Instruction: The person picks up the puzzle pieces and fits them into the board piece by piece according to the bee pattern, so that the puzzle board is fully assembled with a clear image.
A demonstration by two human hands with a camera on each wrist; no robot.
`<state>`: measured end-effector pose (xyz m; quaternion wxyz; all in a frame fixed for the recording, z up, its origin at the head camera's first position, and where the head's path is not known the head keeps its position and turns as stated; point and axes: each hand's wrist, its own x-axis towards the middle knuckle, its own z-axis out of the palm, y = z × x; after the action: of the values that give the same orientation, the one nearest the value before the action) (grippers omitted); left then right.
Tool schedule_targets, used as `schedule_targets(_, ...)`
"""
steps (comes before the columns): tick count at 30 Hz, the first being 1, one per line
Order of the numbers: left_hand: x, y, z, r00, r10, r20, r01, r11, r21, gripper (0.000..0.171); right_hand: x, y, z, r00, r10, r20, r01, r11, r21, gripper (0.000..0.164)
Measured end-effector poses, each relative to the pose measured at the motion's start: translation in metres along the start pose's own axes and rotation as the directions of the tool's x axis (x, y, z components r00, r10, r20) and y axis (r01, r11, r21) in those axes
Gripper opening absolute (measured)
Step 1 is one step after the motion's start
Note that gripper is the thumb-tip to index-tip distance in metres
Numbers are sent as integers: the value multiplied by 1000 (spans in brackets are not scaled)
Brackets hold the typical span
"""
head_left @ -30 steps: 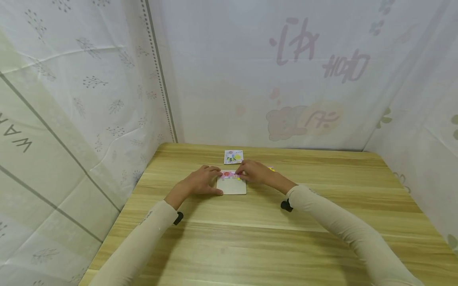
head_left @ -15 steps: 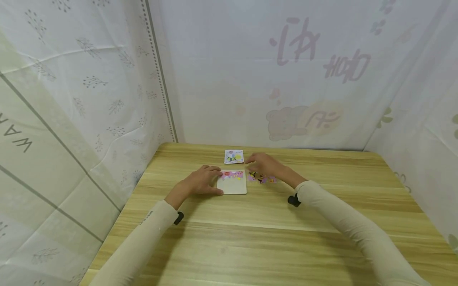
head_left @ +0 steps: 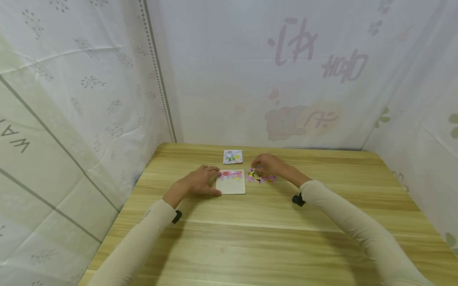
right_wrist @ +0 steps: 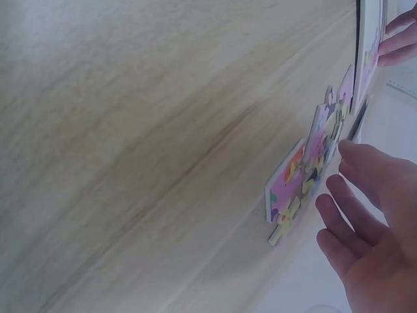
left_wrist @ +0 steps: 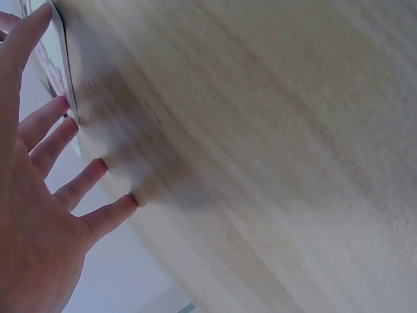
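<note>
Puzzle board (head_left: 230, 187) lies flat on the wooden table (head_left: 222, 246), in front of the person, btwn. the two hands. A pink strip of fitted pieces (head_left: 231, 174) runs along its far edge; the rest is bare, cream-coloured.

L hand (head_left: 199, 181) rests at the board's left side, fingers spread & fairly straight: thumb at the near corner, index + middle at the edge farther up, other two fingertips seemingly down on the table. Prob. a steadying hold, so the board doesn't slide.

R hand (head_left: 270, 163) is over the far side of the loose pieces (head_left: 260, 178), fingers bent, the lower ones close together per the R wrist view. Can't tell if thumb + index pinch a piece; thumb hides the index.

Loose pieces overlap in a small heap just right of the board, presumably for a short R-hand reach. Picture card (head_left: 233, 157) lies beyond the board, prob. there as ref., in plain sight w/o blocking either hand.
</note>
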<state>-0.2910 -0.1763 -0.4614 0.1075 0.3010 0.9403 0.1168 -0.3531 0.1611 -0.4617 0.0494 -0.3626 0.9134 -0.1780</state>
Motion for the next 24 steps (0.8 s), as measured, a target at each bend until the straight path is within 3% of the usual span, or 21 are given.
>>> schedule_targets(12, 3, 0, -1, 1000, 8, 3, -8, 1000, 7, 89, 1, 1, 5, 999, 31, 6, -31, 998, -51, 26)
schedule_targets(24, 2, -1, 2, 1000, 8, 5, -8, 1000, 8, 90, 0, 2, 11, 998, -33, -44, 32, 999, -26, 25)
